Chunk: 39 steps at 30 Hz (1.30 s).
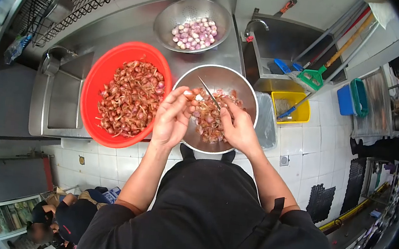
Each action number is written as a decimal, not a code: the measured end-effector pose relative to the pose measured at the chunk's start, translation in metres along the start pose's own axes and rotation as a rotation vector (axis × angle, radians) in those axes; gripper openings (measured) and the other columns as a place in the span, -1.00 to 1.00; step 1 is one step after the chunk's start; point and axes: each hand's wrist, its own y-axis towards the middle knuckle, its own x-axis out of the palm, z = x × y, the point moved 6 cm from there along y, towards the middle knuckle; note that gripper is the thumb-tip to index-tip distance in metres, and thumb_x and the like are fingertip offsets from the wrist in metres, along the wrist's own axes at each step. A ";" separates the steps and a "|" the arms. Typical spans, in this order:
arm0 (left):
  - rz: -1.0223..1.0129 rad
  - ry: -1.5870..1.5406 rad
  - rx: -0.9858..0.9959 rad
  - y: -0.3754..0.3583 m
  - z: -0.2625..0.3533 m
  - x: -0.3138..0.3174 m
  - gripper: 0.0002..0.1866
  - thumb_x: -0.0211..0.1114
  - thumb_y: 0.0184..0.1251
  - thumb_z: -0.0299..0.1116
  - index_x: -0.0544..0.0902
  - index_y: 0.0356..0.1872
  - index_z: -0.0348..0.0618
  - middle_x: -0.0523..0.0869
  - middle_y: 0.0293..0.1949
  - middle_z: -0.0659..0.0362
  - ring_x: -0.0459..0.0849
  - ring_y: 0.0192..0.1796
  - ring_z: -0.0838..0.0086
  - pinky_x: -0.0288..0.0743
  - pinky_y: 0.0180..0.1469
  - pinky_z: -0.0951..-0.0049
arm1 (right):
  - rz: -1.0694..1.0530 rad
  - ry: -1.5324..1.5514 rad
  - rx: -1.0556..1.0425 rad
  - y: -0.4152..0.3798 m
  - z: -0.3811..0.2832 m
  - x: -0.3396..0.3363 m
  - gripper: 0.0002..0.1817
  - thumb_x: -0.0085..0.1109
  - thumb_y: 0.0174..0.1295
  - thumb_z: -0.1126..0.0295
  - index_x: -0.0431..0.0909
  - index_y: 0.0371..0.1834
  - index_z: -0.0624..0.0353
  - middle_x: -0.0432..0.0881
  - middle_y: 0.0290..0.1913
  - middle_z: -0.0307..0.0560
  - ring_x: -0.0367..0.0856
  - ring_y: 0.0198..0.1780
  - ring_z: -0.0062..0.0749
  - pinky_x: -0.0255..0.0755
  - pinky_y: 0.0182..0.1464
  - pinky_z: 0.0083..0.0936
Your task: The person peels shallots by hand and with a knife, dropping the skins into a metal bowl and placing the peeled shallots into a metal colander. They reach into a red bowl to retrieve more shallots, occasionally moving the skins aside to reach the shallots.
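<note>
My left hand [172, 116] pinches a small reddish shallot [189, 95] over the left rim of a steel bowl [255, 94]. In my right hand [240, 129] is a small knife [208, 91], its blade pointing up and left toward the shallot. Papery skins [213, 125] lie in the bowl beneath both hands. To the left, a red basin [90, 107] holds a heap of unpeeled shallots [131, 98]. Behind the bowl, a steel colander [167, 15] contains peeled, pink-white shallots [194, 34].
A sink [64, 101] is at the left and another [280, 40] at the back right. A yellow bin [304, 109], a green broom [311, 78] and a blue container [345, 99] stand right. Another person [76, 216] is at the lower left.
</note>
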 end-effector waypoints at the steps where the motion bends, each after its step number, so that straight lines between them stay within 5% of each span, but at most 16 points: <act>1: 0.009 0.048 0.051 0.000 0.000 -0.006 -0.72 0.14 0.52 -0.44 0.50 0.17 -0.27 0.65 0.07 0.02 0.63 -0.01 0.42 0.56 0.09 0.49 | -0.010 0.219 0.050 -0.003 -0.005 0.003 -0.60 -0.03 0.48 0.45 0.43 0.33 0.33 0.53 -0.46 -0.31 0.39 -0.46 -0.76 0.39 -0.33 -0.68; 3: 0.081 0.035 0.090 -0.002 0.002 -0.007 -0.78 0.24 0.43 -0.56 0.53 0.05 -0.26 0.69 -0.07 0.10 0.72 -0.10 0.41 0.62 -0.03 0.51 | -0.079 0.572 0.112 -0.009 -0.027 0.003 -0.55 -0.02 0.46 0.49 0.37 0.41 0.26 0.54 -0.37 -0.30 0.40 -0.41 -0.78 0.39 -0.30 -0.71; 6: 0.073 0.102 0.130 -0.005 0.002 0.004 -0.76 0.25 0.43 -0.54 0.52 0.07 -0.28 0.70 -0.09 0.11 0.72 -0.12 0.41 0.63 -0.03 0.46 | -0.061 0.591 -0.023 -0.015 -0.045 0.011 -0.56 0.03 0.44 0.50 0.37 0.37 0.32 0.56 -0.32 -0.31 0.43 -0.34 -0.78 0.42 -0.27 -0.67; 7: 0.040 0.132 0.195 -0.006 0.001 0.005 -0.76 0.25 0.44 -0.53 0.52 0.06 -0.30 0.70 -0.08 0.10 0.71 -0.10 0.43 0.62 -0.02 0.45 | -0.098 0.616 -0.007 -0.017 -0.051 0.014 -0.54 0.03 0.44 0.49 0.36 0.39 0.33 0.67 -0.18 -0.12 0.60 -0.20 -0.60 0.50 -0.10 -0.58; 8: 0.036 0.132 0.195 -0.008 -0.002 0.007 -0.76 0.25 0.44 -0.53 0.52 0.06 -0.30 0.70 -0.08 0.10 0.71 -0.10 0.43 0.62 -0.02 0.45 | -0.094 0.614 -0.010 -0.015 -0.051 0.017 -0.54 0.03 0.44 0.49 0.36 0.39 0.33 0.67 -0.18 -0.12 0.60 -0.20 -0.60 0.50 -0.10 -0.58; 11: 0.113 0.245 0.318 -0.012 0.002 0.012 -0.79 0.20 0.47 -0.53 0.52 0.05 -0.29 0.70 -0.07 0.10 0.68 -0.07 0.48 0.57 0.05 0.43 | 0.049 0.374 -0.233 -0.014 -0.067 0.010 -0.53 0.06 0.41 0.46 0.39 0.36 0.38 0.57 0.20 0.35 0.60 0.24 -0.02 0.41 0.27 -0.33; 12: 0.109 0.245 0.319 -0.013 0.000 0.014 -0.79 0.20 0.47 -0.53 0.52 0.05 -0.29 0.70 -0.07 0.10 0.68 -0.07 0.48 0.57 0.05 0.43 | 0.051 0.372 -0.235 -0.015 -0.070 0.010 -0.53 0.06 0.41 0.46 0.39 0.36 0.38 0.57 0.20 0.35 0.60 0.24 -0.02 0.41 0.27 -0.33; 19: 0.123 0.459 0.484 -0.023 0.009 0.026 -0.74 0.28 0.40 -0.59 0.51 0.05 -0.36 0.69 -0.05 0.06 0.66 -0.03 0.54 0.56 0.05 0.53 | 0.034 0.415 -0.230 -0.013 -0.080 0.008 -0.55 0.06 0.41 0.48 0.40 0.32 0.43 0.64 0.11 0.31 0.65 0.17 -0.10 0.44 0.22 -0.36; 24: 0.109 0.590 0.598 -0.024 0.011 0.038 -0.78 0.20 0.46 -0.57 0.51 0.07 -0.36 0.69 -0.07 0.07 0.67 -0.05 0.50 0.56 0.05 0.50 | 0.084 0.578 -0.155 -0.009 -0.071 0.006 -0.60 0.10 0.42 0.52 0.44 0.26 0.50 0.66 0.11 0.16 0.62 0.16 -0.34 0.45 0.21 -0.47; 25: 0.024 0.373 0.453 -0.018 0.007 0.037 -0.77 0.19 0.47 -0.55 0.51 0.08 -0.36 0.70 -0.06 0.07 0.68 -0.05 0.48 0.56 0.06 0.48 | 0.064 0.774 -0.035 -0.010 -0.070 0.008 -0.62 0.07 0.47 0.45 0.47 0.27 0.43 0.71 -0.14 -0.05 0.67 -0.13 -0.54 0.54 -0.08 -0.63; 26: -0.060 0.157 0.305 -0.014 0.003 0.037 -0.76 0.17 0.48 -0.54 0.50 0.10 -0.36 0.70 -0.05 0.06 0.69 -0.05 0.46 0.57 0.06 0.47 | 0.062 0.772 -0.040 -0.008 -0.068 0.004 -0.62 0.07 0.47 0.45 0.47 0.27 0.43 0.71 -0.14 -0.05 0.67 -0.13 -0.54 0.54 -0.08 -0.63; 29: -0.076 0.061 0.170 -0.008 0.005 0.029 -0.70 0.16 0.49 -0.53 0.50 0.18 -0.34 0.71 -0.04 0.07 0.69 -0.06 0.44 0.58 0.06 0.46 | -0.060 0.908 0.152 -0.005 -0.062 0.006 -0.62 0.05 0.50 0.36 0.51 0.30 0.28 0.48 -0.56 -0.38 0.29 -0.61 -0.84 0.19 -0.59 -0.77; 36: -0.082 0.178 0.139 -0.005 0.007 0.018 -0.66 0.13 0.52 -0.46 0.49 0.24 -0.34 0.68 -0.05 0.08 0.64 -0.08 0.47 0.53 -0.05 0.53 | -0.032 0.794 0.115 -0.005 -0.056 0.010 -0.65 0.06 0.49 0.39 0.55 0.24 0.32 0.52 -0.54 -0.34 0.36 -0.57 -0.81 0.27 -0.54 -0.75; 38: -0.095 0.133 0.109 -0.005 0.012 0.020 -0.65 0.13 0.53 -0.44 0.49 0.25 -0.33 0.67 -0.06 0.09 0.62 -0.09 0.47 0.52 -0.06 0.54 | 0.161 0.659 0.036 -0.002 -0.042 0.002 -0.67 0.04 0.49 0.42 0.57 0.21 0.35 0.51 -0.53 -0.36 0.36 -0.56 -0.83 0.28 -0.52 -0.75; 39: -0.094 0.098 0.099 -0.007 0.015 0.023 -0.65 0.13 0.54 -0.42 0.49 0.26 -0.31 0.66 -0.07 0.08 0.61 -0.10 0.46 0.52 -0.06 0.54 | 0.147 0.572 0.087 0.003 -0.033 -0.001 -0.65 0.02 0.48 0.40 0.55 0.18 0.42 0.65 -0.45 -0.16 0.54 -0.48 -0.62 0.43 -0.39 -0.60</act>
